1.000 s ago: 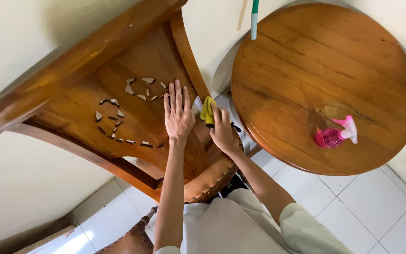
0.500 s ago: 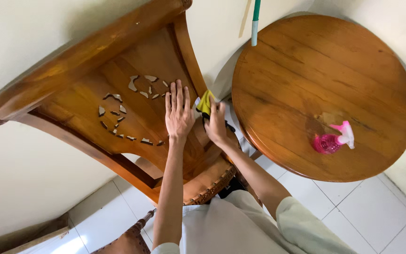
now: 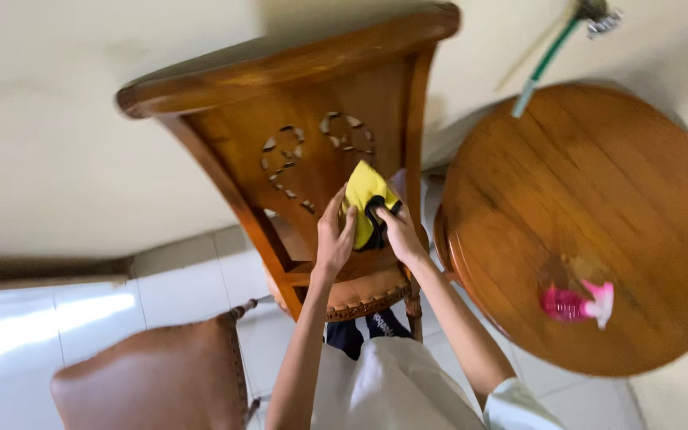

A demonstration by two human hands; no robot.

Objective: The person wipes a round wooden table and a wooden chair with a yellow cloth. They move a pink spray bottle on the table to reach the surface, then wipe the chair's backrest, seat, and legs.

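One yellow cloth (image 3: 364, 199), held up against the lower part of the carved back of one wooden chair (image 3: 296, 87). Both hands are on it. Left hand (image 3: 334, 235) is at the cloth's left edge, fingers curled, thumb against the fabric. Right hand (image 3: 398, 231) is at the cloth's right edge, fingers pressed together on the fabric; a dark patch or strap of the cloth sits under the fingertips. Exact grip is blurred.

The chair back has two pierced cut-out motifs side by side, just above the cloth. The chair's padded brown seat (image 3: 360, 295) with stud trim lies below the hands.

One round wooden worktop (image 3: 599, 199) is to the right, just beside the chair. One pink spray bottle (image 3: 575, 302) with a pale trigger lies on its side on it, well apart from the hands.

One green-handled pole (image 3: 547, 60) leans on the wall behind the worktop. A second brown padded seat (image 3: 145, 374) shows lower left, on the white tiled floor (image 3: 185, 279).
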